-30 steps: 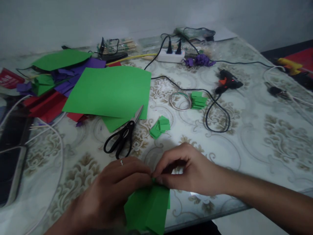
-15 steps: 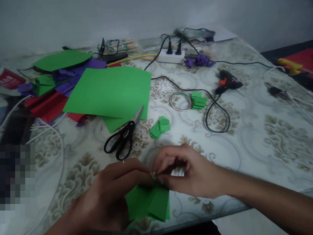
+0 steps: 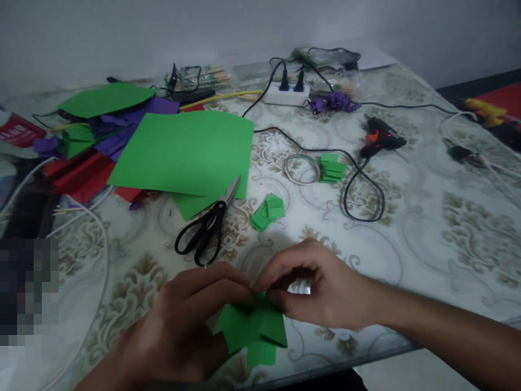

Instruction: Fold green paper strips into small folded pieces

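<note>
Near the table's front edge, folded green paper is held between both hands. My left hand grips its upper left part, fingers curled over it. The fingertips of my right hand pinch the paper's top edge, close against the left fingertips. Black-handled scissors lie half open beyond my left hand, tip over a large green sheet. Small green paper pieces sit just beyond my hands, and more green pieces lie beside a ring-shaped roll.
A black glue gun with a looped cord lies at the right. At the back stand a white power strip and purple crumpled paper. Red paper and purple paper are piled at the left, near a white cable.
The green paper between my hands has turned and its folds have shifted, with a lower flap now pointing down. The right fingertips have closed in on its top edge.
</note>
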Available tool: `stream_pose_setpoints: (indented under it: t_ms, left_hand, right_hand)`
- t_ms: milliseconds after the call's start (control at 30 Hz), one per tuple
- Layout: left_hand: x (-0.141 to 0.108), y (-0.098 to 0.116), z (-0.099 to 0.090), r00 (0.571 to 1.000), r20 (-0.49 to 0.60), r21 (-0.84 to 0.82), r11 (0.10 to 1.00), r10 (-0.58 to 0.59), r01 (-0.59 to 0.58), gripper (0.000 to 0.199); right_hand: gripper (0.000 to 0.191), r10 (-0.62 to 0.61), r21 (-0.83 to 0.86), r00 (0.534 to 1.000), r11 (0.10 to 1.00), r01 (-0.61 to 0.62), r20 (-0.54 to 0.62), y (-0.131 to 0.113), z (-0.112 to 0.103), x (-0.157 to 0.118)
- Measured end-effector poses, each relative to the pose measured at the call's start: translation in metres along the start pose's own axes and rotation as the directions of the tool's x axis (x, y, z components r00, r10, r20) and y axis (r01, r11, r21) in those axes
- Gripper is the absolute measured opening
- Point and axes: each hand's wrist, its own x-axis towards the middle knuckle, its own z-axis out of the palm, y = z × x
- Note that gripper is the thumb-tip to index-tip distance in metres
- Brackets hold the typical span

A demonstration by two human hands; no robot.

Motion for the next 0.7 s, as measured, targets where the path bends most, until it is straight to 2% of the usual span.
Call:
stream_pose_setpoints:
  t_ms: [200, 400, 567, 700]
  left_hand:
    - [-0.0015, 0.0007, 0.0002, 0.999, -0.016, 0.008, 1.000, 0.031, -0.031, 0.028]
    - [-0.0036, 0.0021, 0.0020, 0.996, -0.046, 0.097, 0.993, 0.078, -0.073, 0.014]
    - [0.0022, 0.0072, 0.0024, 0.994, -0.060, 0.184, 0.980, 0.091, -0.079, 0.019]
    - [0.0027, 0.0062, 0.0033, 0.992, -0.083, 0.188, 0.979, 0.095, -0.078, 0.025]
  right_hand:
    - [0.018, -0.013, -0.006, 1.000, 1.000, 0.013, -0.004, 0.0009, 0.0003, -0.0003]
    - [0.011, -0.064, -0.072, 0.998, 0.995, 0.063, -0.001, -0.0010, 0.0004, 0.0006]
    - [0.007, -0.109, -0.124, 0.993, 0.987, 0.102, -0.052, -0.0003, 0.0022, -0.0003]
    - [0.010, -0.107, -0.144, 0.988, 0.985, 0.091, -0.109, 0.0008, 0.0036, -0.0025]
